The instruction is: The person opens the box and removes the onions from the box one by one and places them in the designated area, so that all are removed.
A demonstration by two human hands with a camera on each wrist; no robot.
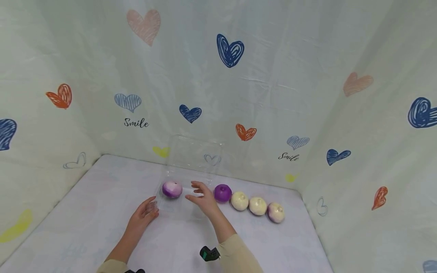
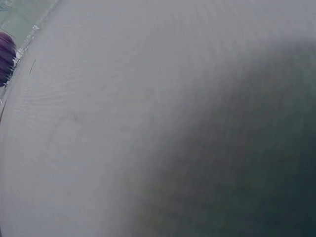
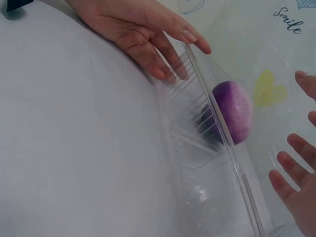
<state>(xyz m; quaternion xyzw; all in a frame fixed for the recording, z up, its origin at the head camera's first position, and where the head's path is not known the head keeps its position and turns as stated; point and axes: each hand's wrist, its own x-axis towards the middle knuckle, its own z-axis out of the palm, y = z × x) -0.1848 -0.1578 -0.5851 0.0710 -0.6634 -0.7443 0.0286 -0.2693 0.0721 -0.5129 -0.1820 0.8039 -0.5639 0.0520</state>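
A clear plastic clamshell box lies on the table with its lid raised at the back. Inside, at the left end, sits a purple-and-white onion, also visible through the box wall in the right wrist view. My left hand grips the box's left front corner, its fingers against the ribbed wall. Over the box, right of that onion, my right hand hovers with spread fingers and holds nothing. The left wrist view is mostly blurred, with a purple onion at its edge.
Right of the box, a row runs along the table: a deep purple onion, two pale onions and a white-and-purple one. A curtain printed with hearts surrounds the table's back and sides.
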